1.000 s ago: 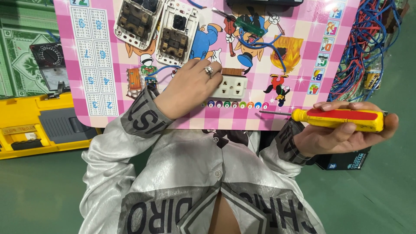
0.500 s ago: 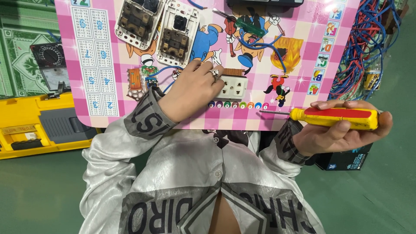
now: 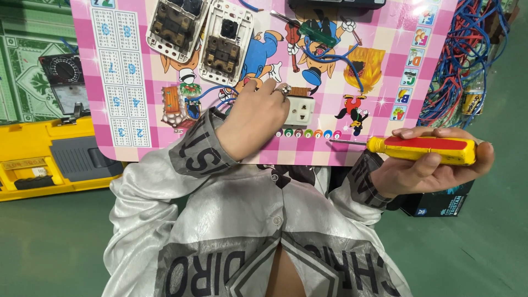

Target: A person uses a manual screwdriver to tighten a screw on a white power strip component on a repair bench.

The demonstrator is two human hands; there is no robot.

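Observation:
My left hand [image 3: 256,118] rests on a pink cartoon-printed board [image 3: 385,71], fingers closed around a small white socket block [image 3: 300,111] and touching blue wires beside it. A ring shows on one finger. My right hand [image 3: 426,168] lies palm up off the board's lower right edge, holding a screwdriver [image 3: 421,149] with a yellow and red handle; its thin shaft points left over the board edge. Two opened white switch plates [image 3: 201,33] with brown insides lie at the top of the board.
A yellow toolbox [image 3: 49,157] sits on the green floor at left, an analogue meter [image 3: 69,80] above it. A tangle of blue and red wires [image 3: 467,60] lies at right. A dark box [image 3: 440,202] sits under my right hand. A green screwdriver [image 3: 311,30] lies on the board.
My left hand has shifted slightly on the socket block. The right hand with the screwdriver has stayed nearly in place.

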